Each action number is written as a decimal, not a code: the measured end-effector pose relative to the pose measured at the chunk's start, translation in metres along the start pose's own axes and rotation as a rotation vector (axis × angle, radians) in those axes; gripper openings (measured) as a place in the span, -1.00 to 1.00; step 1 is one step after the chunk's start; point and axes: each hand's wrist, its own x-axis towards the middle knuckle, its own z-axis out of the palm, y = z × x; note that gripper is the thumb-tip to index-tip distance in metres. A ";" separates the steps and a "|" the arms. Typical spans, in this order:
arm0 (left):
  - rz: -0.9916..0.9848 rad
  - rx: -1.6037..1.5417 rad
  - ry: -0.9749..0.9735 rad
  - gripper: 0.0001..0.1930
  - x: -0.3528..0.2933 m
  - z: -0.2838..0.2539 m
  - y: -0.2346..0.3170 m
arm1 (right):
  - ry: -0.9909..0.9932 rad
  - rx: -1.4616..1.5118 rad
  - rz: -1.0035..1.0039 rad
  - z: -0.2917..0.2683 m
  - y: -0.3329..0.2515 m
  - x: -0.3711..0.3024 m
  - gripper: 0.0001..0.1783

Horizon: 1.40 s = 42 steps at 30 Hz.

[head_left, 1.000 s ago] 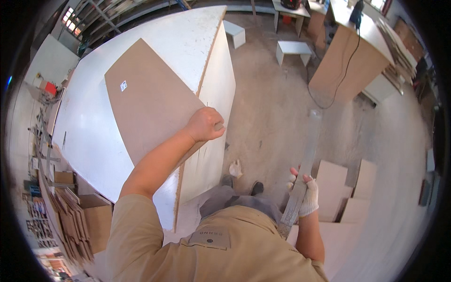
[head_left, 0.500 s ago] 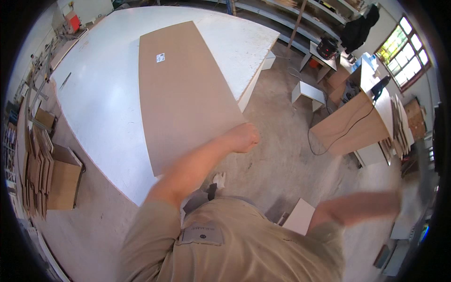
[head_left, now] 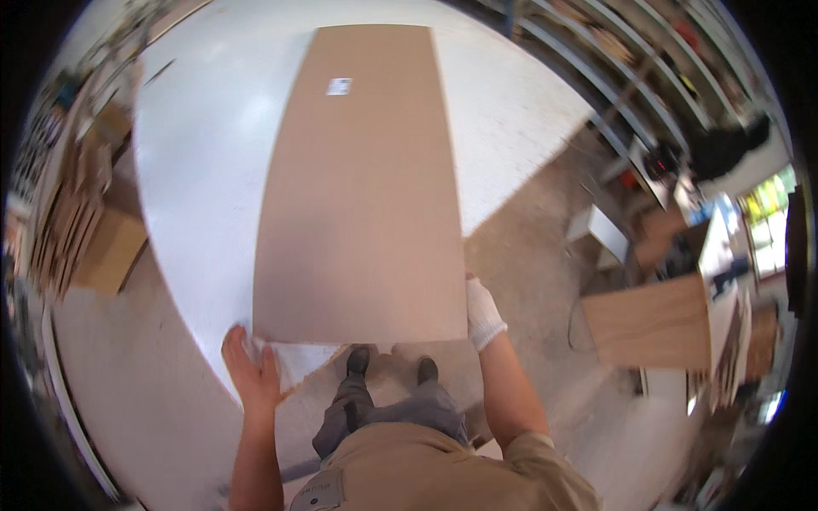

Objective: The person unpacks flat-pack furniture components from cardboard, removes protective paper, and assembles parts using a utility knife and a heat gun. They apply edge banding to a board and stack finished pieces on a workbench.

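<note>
A long brown board [head_left: 362, 196] lies on the white tabletop [head_left: 200, 153], its near end jutting past the table edge toward me. A small white label [head_left: 339, 87] is stuck near its far end. My right hand [head_left: 482, 313], in a white glove, grips the board's right edge close to the near corner; its fingers are partly hidden by the board. At the near left corner is my left hand [head_left: 254, 375], bare-skinned, with thumb and fingers apart. Whether it touches the corner I cannot tell. Something whitish between its fingers is too blurred to name.
Stacked boards [head_left: 72, 226] lean at the left beside a brown box [head_left: 111, 254]. Shelving [head_left: 588, 72] runs along the far right. Closer on the right stand a small white stool-like piece [head_left: 599, 234] and a wooden bench [head_left: 652, 324]. My shoes [head_left: 358, 361] are below the board's end.
My left hand has gone from the board's right edge to its near left corner and opened. My right hand has come in from the far right to the right edge. The view has turned.
</note>
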 end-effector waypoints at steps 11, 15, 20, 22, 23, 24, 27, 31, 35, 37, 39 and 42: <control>-0.703 -0.332 0.441 -0.29 -0.093 -0.031 0.049 | -0.735 -0.860 -0.420 0.019 0.033 -0.119 -0.66; -0.738 0.170 -0.213 -0.23 -0.030 -0.092 0.021 | -0.592 -0.229 0.172 -0.021 0.063 -0.159 -0.71; -0.801 -0.036 -0.360 -0.17 -0.044 -0.066 0.003 | -0.207 -0.028 0.179 -0.027 -0.002 -0.113 -0.57; -0.776 -0.295 -0.528 -0.15 -0.054 -0.062 -0.010 | -0.226 -0.227 -0.031 -0.042 -0.047 -0.067 -0.55; -0.824 -0.526 -0.681 -0.15 -0.052 -0.063 -0.010 | -0.232 -0.324 -0.144 -0.049 -0.062 -0.051 -0.50; -0.808 -0.710 -0.675 -0.17 -0.061 -0.046 -0.022 | -0.104 -0.474 -0.161 -0.024 -0.061 -0.056 -0.45; -0.775 -0.878 -0.581 -0.24 -0.067 -0.033 -0.024 | 0.252 -0.806 -0.246 0.047 -0.070 -0.072 -0.27; -0.764 -0.974 -0.762 -0.32 -0.037 -0.095 -0.066 | 0.429 -0.962 -0.278 0.091 -0.033 -0.111 -0.12; -0.429 -0.868 -0.847 -0.37 -0.028 -0.151 -0.098 | 0.443 -0.984 -0.277 0.110 -0.023 -0.133 -0.14; -0.302 -0.936 -0.733 -0.39 -0.011 -0.146 -0.119 | 0.460 -0.994 -0.320 0.130 -0.042 -0.121 -0.15; -0.276 -0.992 -0.631 -0.40 -0.009 -0.154 -0.148 | 0.364 -0.851 -0.657 0.168 -0.034 -0.109 -0.21; -0.302 -0.890 -0.642 -0.44 0.038 -0.198 -0.202 | 0.377 -0.753 -0.512 0.312 -0.069 -0.136 -0.43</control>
